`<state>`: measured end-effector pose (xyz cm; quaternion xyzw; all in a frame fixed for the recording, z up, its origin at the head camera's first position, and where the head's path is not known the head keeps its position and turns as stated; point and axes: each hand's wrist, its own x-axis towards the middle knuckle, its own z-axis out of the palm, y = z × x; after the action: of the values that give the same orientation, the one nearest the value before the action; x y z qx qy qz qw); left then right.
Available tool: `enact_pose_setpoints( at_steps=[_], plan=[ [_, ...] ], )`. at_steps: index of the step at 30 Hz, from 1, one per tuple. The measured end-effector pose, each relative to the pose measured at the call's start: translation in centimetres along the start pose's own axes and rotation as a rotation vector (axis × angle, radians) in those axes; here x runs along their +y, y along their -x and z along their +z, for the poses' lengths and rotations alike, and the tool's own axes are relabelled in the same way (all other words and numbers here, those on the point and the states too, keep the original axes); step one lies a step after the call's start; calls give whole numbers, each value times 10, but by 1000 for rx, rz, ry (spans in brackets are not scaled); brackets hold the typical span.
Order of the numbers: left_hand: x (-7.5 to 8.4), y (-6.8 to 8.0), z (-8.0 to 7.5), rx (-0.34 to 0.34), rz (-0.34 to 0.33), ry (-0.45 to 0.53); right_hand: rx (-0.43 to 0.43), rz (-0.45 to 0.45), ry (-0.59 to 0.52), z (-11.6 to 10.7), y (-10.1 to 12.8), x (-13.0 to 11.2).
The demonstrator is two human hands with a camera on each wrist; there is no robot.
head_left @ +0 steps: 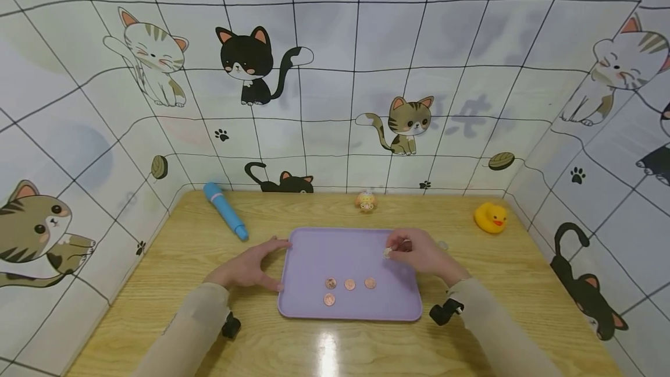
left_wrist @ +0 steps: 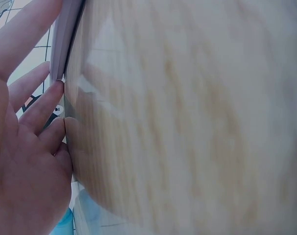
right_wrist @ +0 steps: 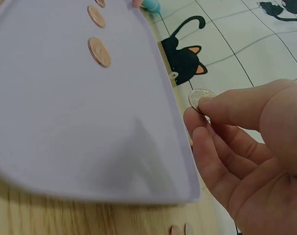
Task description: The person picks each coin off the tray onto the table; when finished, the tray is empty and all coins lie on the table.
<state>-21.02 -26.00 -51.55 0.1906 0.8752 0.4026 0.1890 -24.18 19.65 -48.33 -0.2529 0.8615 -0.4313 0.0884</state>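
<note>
- Four copper coins (head_left: 349, 284) lie on the lilac tray (head_left: 314, 249), low in the centre of the head view: three in a row, one just below the leftmost.
- The tray rests flat on the wooden surface (head_left: 157, 307), its long side running left to right across the frame.
- Right hand (head_left: 421, 255), right of centre in the head view, is above the tray's upper right corner. Its thumb and forefinger are narrowed to a pinch on a silver coin (right_wrist: 200, 99), with the remaining fingers (right_wrist: 212, 161) loosely curled below. In the right wrist view the coin sits just past the tray's edge, clear of it.
- Left hand (head_left: 251, 266) lies at the tray's left edge with fingers straight and spread, their tips touching the rim; it holds nothing.
- Another small coin (head_left: 442, 245) lies on the surface just right of the right hand.
- Upper part of the surface: blue pen-shaped item (head_left: 225, 211) at left, small figurine (head_left: 366, 201) at centre, yellow rubber duck (head_left: 490, 217) at right.
</note>
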Motion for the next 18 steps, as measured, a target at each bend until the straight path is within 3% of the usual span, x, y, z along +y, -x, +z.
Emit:
enact_pose_setpoints(
  at_steps=[18],
  plan=[
    [-1,-1,2,3,-20,-1,69,88,54,-43,37,31]
  ],
)
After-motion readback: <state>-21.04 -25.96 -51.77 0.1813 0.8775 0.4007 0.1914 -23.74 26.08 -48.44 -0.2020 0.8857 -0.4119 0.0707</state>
